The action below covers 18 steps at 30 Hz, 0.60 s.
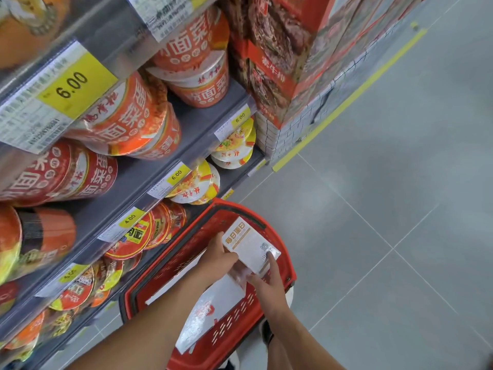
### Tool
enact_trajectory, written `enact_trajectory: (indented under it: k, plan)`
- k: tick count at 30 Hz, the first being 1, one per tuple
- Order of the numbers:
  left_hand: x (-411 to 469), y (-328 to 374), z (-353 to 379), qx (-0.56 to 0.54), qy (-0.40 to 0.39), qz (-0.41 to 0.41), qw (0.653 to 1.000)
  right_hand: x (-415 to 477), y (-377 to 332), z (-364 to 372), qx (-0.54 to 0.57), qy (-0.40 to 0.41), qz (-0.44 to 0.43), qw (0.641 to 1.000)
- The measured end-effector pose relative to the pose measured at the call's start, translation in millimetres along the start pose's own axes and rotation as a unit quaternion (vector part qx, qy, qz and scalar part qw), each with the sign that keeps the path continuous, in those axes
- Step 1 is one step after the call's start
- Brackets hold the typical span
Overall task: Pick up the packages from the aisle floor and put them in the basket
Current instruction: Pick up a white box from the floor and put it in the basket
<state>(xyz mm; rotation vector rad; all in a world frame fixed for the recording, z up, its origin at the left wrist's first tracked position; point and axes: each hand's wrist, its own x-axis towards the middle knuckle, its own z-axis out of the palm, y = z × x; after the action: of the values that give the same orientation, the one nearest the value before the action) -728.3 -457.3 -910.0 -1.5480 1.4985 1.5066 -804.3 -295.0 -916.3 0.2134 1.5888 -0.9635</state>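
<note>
A red plastic shopping basket with a black handle stands on the grey aisle floor beside the shelves. Over its open top I hold a white package with tan lettering in both hands. My left hand grips its left edge, thumb and fingers curled around it. My right hand holds its near right corner, with the index finger laid along the top. Inside the basket lies another white package with a red mark, partly under my arms.
Shelves of red and orange instant noodle bowls with yellow price tags rise close on the left. A stack of red boxed goods on a white base stands ahead. Grey tiled floor with a yellow line lies to the right.
</note>
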Motion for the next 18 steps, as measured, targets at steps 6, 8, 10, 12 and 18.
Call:
enact_trajectory:
  k: [6,8,10,12,18]
  plan:
    - [-3,8,6,0.065,-0.056,0.011,0.996,29,2,0,-0.049,-0.034,0.065,0.996]
    - [2,-3,6,0.093,-0.047,0.018,0.994,27,-5,2,-0.062,-0.029,0.064,0.996]
    - [-8,-2,4,0.138,-0.038,0.031,0.989,20,-14,4,-0.073,-0.026,0.050,0.996]
    - [-30,4,0,0.184,-0.024,0.049,0.981,6,-22,7,-0.081,-0.017,0.030,0.996]
    - [-91,-4,-24,0.249,0.019,0.089,0.964,-36,-45,11,-0.073,0.014,-0.045,0.996]
